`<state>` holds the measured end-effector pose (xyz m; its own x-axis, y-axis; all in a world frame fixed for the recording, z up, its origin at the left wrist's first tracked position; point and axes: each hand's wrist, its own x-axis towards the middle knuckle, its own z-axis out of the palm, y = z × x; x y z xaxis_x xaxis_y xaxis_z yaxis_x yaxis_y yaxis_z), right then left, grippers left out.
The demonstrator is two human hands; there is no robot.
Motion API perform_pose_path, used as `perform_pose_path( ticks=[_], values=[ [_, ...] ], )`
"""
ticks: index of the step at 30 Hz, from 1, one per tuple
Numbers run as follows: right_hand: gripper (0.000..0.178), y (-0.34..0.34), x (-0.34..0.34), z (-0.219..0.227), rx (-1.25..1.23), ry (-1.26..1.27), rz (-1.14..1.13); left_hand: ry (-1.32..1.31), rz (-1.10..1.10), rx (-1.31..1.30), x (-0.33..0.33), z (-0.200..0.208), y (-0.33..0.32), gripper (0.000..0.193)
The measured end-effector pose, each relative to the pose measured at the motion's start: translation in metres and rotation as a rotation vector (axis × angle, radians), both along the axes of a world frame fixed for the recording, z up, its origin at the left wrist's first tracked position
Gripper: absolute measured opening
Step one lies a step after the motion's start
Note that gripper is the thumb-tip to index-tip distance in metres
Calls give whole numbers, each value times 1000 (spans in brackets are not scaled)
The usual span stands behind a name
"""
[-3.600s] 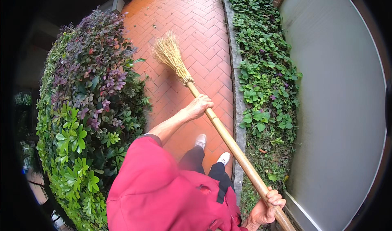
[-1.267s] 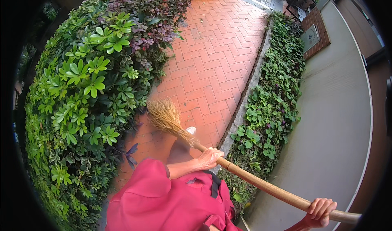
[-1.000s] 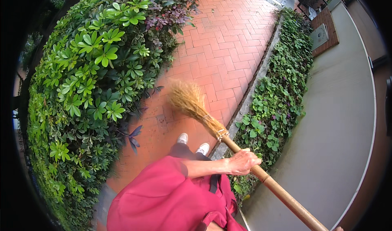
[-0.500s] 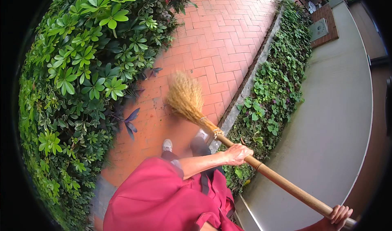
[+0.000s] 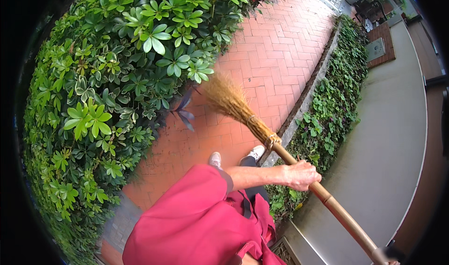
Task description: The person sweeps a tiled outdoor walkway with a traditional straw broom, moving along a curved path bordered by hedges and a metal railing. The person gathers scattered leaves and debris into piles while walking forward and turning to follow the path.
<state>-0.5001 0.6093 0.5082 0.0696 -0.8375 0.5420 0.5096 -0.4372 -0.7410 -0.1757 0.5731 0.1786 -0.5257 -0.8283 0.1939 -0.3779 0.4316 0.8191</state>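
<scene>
My left hand [image 5: 301,175] is closed round the bamboo handle [image 5: 339,210] of a straw broom, below the tied binding. The broom's straw head [image 5: 225,96] points up and left, at the edge of the hedge over the red brick path. Its bristle tips are blurred. My right hand [image 5: 393,263] is at the handle's lower end, almost wholly cut off by the bottom edge; only a sliver of it shows, wrapped at the handle.
A dense green hedge [image 5: 117,77] borders the brick path [image 5: 266,59] on the left. A stone curb [image 5: 306,99] and a strip of leafy ground plants [image 5: 336,92] run along the right, beside a pale wall [image 5: 383,138]. My shoes [image 5: 215,159] stand on the bricks.
The handle and my left hand have shifted right, while my right hand has dropped nearly out of view. The view has shifted too, and the straw head is closer to the hedge leaves.
</scene>
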Motion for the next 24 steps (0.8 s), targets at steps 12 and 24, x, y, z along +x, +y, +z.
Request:
perform_pose_path(
  ticks=[12, 24],
  values=[
    [18, -14, 127, -127, 261, 104, 211, 37, 718, 194, 72, -155, 202, 9],
    [20, 107, -88, -61, 142, -180, 329, 76, 577, 202, -94, -44, 328, 13]
  ],
)
